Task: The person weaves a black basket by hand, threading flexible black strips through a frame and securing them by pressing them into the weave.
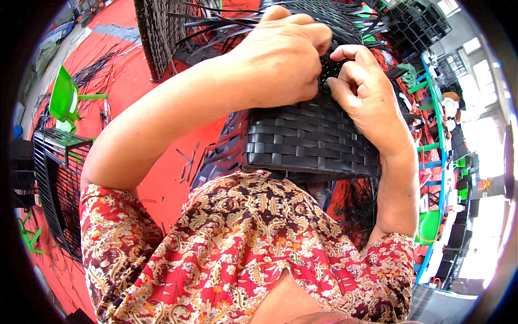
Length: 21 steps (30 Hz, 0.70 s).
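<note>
black woven basket (310, 140), held against the lap just above the red patterned blouse (243, 243), lower rim level and unobstructed. loose black strips (216, 24) fanning from the unfinished top edge (ends free, pointing left). left hand (280, 59) curled into a near fist over the upper weave, fingers tucked in, pinching strip ends. right hand (359, 89) bent alongside, just touching the left, fingertips pressed into the weave. open red floor (145, 86) to the left, strewn with offcuts; black wire crate (59, 183) and green plastic stool (65, 100) well apart at far left.
</note>
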Available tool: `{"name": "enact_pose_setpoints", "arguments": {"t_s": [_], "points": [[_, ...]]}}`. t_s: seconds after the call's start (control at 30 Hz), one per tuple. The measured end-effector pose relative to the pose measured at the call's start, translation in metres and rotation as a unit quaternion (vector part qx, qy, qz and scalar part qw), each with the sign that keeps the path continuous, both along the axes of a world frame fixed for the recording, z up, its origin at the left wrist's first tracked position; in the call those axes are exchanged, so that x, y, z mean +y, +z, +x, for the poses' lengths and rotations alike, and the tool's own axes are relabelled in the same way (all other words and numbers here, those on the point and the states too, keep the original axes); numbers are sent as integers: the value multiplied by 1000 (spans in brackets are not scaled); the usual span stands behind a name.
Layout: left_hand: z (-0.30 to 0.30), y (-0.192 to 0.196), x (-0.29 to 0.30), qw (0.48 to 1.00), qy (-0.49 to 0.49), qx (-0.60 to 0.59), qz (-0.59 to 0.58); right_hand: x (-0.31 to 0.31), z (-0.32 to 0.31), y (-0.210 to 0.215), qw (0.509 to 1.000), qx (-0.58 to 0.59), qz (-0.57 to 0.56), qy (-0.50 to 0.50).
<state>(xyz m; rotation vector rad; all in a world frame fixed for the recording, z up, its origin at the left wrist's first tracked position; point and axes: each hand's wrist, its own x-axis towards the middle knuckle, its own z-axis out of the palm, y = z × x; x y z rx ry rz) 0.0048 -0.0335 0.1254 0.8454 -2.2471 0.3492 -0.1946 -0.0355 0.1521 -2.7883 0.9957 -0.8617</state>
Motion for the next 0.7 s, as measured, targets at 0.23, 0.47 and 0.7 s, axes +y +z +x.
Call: {"name": "enact_pose_setpoints", "arguments": {"t_s": [0.23, 0.47, 0.7], "points": [[-4, -16, -9, 991, 15, 31, 126, 1, 4, -2, 1000, 14, 3, 24], [3, -11, -17, 905, -144, 259, 306, 11, 10, 10, 998, -49, 35, -36], [23, -30, 2, 822, -222, 412, 324, -9, 24, 6, 976, -73, 189, 80]]}}
